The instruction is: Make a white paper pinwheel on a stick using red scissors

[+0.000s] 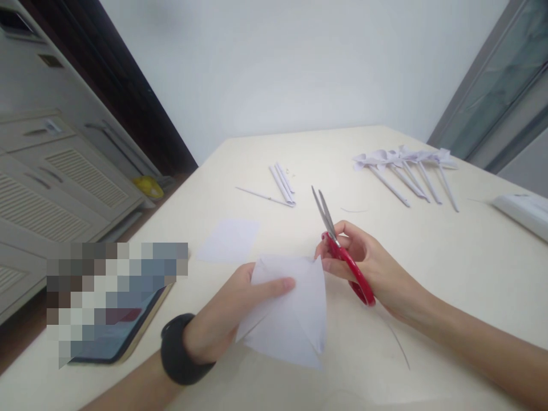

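Note:
My left hand (pixel 231 319), with a black watch on its wrist, pinches a folded white sheet of paper (pixel 291 314) just above the table, thumb on top. My right hand (pixel 368 262) grips red-handled scissors (pixel 338 245). Their blades are nearly closed and point up and away from me. The fingertips of my right hand also touch the paper's upper right corner. A smaller white paper square (pixel 229 240) lies flat on the table just beyond my left hand.
On the cream table (pixel 449 274) lie rolled paper sticks (pixel 282 185) at mid-back and a row of paper pinwheels on sticks (pixel 406 171) at back right. A tablet (pixel 115 331) rests at the left edge, a white object (pixel 522 211) at far right. Cabinets stand left.

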Action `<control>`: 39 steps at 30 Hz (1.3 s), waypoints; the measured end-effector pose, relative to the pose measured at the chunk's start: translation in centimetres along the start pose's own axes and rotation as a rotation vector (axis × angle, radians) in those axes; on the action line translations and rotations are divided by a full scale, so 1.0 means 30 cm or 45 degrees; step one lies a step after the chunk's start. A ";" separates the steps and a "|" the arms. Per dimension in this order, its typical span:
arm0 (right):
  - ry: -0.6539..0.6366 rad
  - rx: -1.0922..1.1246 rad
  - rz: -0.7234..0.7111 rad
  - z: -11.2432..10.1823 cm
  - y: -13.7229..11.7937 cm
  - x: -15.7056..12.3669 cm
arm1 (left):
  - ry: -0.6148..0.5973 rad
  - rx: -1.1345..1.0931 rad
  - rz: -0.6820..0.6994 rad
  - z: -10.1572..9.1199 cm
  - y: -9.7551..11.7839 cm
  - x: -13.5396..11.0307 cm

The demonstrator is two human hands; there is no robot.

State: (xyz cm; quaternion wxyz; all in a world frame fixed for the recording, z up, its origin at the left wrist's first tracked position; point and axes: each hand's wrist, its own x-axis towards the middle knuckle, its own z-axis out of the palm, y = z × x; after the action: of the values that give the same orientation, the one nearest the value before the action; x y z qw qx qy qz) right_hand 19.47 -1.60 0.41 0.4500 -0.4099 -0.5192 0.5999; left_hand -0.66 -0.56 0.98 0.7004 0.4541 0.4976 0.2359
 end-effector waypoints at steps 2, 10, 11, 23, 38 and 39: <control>0.003 0.027 -0.026 0.006 0.002 0.000 | -0.002 -0.009 -0.030 0.000 -0.001 0.001; 0.036 0.004 -0.107 0.018 0.019 -0.009 | -0.159 -0.083 -0.077 0.005 -0.005 -0.002; 0.034 -0.011 -0.117 0.019 0.020 -0.011 | -0.185 -0.089 -0.090 0.006 -0.007 -0.002; -0.037 -0.155 -0.132 0.015 0.006 -0.008 | 0.053 0.515 0.529 -0.029 0.001 0.043; -0.131 -0.218 -0.096 0.053 0.027 -0.029 | -0.107 0.735 0.616 0.011 -0.016 0.014; -0.135 -0.216 -0.089 0.054 0.029 -0.029 | -0.136 0.716 0.612 0.014 -0.012 0.014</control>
State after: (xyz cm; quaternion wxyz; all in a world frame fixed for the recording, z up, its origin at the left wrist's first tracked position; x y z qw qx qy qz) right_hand 18.06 -2.91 -0.23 0.4063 -0.3959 -0.6051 0.5586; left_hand -0.16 -0.58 0.50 0.4978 0.7442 0.3850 0.2238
